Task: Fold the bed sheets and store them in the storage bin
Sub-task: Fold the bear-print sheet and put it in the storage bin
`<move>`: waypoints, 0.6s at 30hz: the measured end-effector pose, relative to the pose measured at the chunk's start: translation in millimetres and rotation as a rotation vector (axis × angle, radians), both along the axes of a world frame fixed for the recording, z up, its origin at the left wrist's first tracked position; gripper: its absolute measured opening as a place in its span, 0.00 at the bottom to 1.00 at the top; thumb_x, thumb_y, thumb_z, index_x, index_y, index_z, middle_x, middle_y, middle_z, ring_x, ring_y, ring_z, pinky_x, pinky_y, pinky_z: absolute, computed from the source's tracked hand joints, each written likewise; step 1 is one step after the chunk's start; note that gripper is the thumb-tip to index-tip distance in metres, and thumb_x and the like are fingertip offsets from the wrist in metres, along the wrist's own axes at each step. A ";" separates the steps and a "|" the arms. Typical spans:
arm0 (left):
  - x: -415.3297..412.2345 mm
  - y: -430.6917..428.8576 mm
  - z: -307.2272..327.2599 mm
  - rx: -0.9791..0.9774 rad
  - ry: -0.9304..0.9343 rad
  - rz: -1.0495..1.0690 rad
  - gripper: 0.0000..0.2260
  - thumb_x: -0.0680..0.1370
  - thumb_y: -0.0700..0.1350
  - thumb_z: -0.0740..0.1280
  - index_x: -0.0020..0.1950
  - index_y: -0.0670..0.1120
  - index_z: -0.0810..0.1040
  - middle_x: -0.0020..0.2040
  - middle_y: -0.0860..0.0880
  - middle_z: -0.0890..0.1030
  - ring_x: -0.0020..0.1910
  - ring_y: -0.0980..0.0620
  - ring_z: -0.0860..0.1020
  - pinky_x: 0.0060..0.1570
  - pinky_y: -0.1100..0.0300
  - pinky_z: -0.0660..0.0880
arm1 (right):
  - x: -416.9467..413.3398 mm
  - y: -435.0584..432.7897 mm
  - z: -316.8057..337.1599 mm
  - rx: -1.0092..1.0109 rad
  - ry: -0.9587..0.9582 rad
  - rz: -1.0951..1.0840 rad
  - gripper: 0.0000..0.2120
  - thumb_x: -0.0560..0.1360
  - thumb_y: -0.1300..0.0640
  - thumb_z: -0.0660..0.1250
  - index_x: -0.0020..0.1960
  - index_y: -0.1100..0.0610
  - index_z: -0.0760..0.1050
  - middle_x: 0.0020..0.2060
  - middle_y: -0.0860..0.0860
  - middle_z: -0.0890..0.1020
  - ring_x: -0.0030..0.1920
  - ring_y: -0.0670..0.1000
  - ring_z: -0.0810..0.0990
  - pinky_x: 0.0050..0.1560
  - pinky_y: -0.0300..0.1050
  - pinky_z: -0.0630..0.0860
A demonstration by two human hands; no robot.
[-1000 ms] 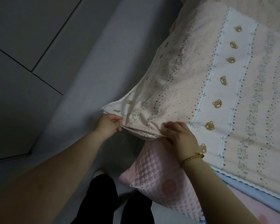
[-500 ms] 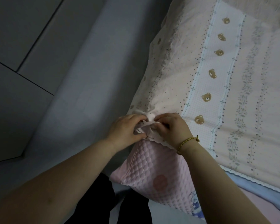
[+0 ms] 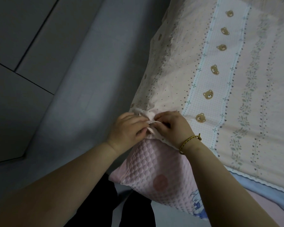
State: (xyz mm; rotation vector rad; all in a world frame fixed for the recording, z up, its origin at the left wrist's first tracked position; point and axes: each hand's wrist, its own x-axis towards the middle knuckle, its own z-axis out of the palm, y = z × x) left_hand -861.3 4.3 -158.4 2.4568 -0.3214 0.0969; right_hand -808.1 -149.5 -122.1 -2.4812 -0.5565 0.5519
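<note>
Bordering grey floor (image 3: 31, 79), the sheet (image 3: 228, 79) covers a quilted pad (image 3: 154, 169).

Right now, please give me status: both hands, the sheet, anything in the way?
Both the left hand and right hand pinch the bear-print sheet at its near corner. Sheet spread, not yet folded. Under that corner, quilted pink pad; nothing blocks the hands.

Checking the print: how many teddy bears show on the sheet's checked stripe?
6 bears in a line down the sheet, lowest beside the right hand; others may be hidden.
</note>
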 end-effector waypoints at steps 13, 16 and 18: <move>11.8 -5.2 17.4 -0.051 0.264 0.179 0.12 0.72 0.39 0.67 0.55 0.42 0.74 0.50 0.47 0.80 0.55 0.47 0.75 0.42 0.68 0.53 | -15.3 18.1 25.1 -0.101 -0.360 0.129 0.13 0.64 0.52 0.57 0.34 0.57 0.77 0.27 0.49 0.78 0.24 0.51 0.76 0.19 0.37 0.65; 20.8 -6.0 11.6 -0.092 0.245 0.382 0.09 0.72 0.33 0.65 0.51 0.39 0.78 0.48 0.42 0.81 0.51 0.43 0.76 0.43 0.65 0.56 | -21.4 14.9 23.3 -0.066 -0.377 0.092 0.12 0.65 0.54 0.57 0.37 0.58 0.78 0.30 0.49 0.80 0.30 0.47 0.75 0.25 0.36 0.66; 26.8 1.2 2.9 -0.042 0.202 0.427 0.10 0.70 0.34 0.62 0.48 0.39 0.80 0.44 0.41 0.82 0.46 0.42 0.78 0.49 0.61 0.59 | -22.3 12.2 21.1 -0.025 -0.380 0.066 0.12 0.66 0.55 0.58 0.38 0.59 0.78 0.30 0.51 0.80 0.36 0.49 0.71 0.35 0.40 0.67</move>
